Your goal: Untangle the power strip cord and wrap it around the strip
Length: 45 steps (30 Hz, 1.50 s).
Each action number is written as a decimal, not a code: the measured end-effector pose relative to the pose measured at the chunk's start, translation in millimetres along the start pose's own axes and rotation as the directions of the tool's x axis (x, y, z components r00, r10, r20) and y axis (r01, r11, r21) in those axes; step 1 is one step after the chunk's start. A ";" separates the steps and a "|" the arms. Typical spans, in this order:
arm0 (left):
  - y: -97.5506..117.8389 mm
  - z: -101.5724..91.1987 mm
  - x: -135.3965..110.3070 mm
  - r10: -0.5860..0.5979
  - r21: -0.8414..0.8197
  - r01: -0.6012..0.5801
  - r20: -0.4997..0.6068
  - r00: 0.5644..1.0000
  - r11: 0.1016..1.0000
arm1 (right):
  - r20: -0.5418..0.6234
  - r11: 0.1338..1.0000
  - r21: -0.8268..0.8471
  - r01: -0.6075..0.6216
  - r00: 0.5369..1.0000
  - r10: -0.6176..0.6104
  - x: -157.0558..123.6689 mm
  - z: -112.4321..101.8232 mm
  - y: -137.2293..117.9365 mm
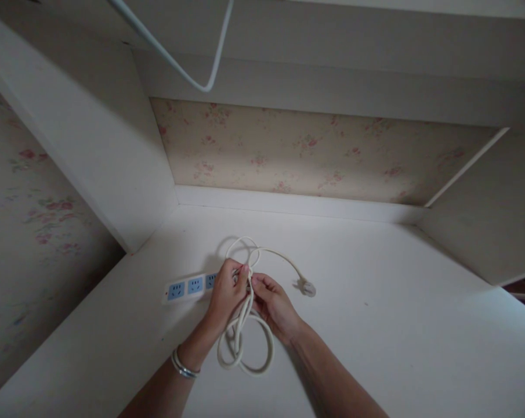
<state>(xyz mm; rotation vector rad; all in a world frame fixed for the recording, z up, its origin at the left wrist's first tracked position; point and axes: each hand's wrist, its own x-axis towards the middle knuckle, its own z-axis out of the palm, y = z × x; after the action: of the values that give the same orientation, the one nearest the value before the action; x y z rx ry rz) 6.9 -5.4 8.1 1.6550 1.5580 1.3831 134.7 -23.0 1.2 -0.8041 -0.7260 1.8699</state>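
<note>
A looped, tangled white power cord (268, 342) is gripped between my two hands at the middle of the desk. My left hand (230, 290) pinches the cord bundle from the left, thumb on top. On the right, my right hand (277, 305) closes its thumb and fingers on the same bundle. Behind my left hand lies a white power strip (186, 288) with blue socket faces, its right end hidden by the hand. The cord's plug (307, 288) rests on the desk to the right, prongs pointing left. Loops of cord hang toward me below the hands.
The white desk surface (375, 348) spreads around the hands. White side panels (92, 128) and a back ledge (288, 204) enclose it, with floral wallpaper (306, 145) behind. A bent white rod (207, 87) hangs in at the upper left.
</note>
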 end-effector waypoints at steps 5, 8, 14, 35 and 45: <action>0.9 1.2 -2.0 -0.053 -0.011 0.053 -0.033 0.998 0.999 | -0.039 0.997 -0.070 0.034 0.999 -0.037 2.2 -3.9 0.6; -2.8 3.1 -1.6 -0.063 -0.004 0.063 -0.038 0.997 0.998 | -0.044 0.996 -0.083 0.040 0.998 -0.044 3.1 -4.2 2.3; -8.7 5.6 0.0 -0.087 -0.043 0.085 -0.040 0.995 0.995 | -0.051 0.988 -0.103 0.115 0.991 -0.120 4.8 3.0 7.5; 2.5 1.6 4.7 -0.140 -0.369 0.175 0.121 0.983 0.913 | 0.004 0.928 -0.289 0.234 0.970 -0.243 7.0 -2.8 7.4; 9.2 3.1 0.4 -0.130 -0.430 0.226 0.241 0.962 0.874 | 0.034 0.827 -0.510 0.236 0.967 -0.254 5.6 -7.3 9.2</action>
<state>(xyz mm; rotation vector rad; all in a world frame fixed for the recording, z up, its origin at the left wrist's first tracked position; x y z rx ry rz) 13.7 -6.4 14.9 1.2843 1.1275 1.3063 133.7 -20.3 -11.5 -1.0159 -1.2736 1.4358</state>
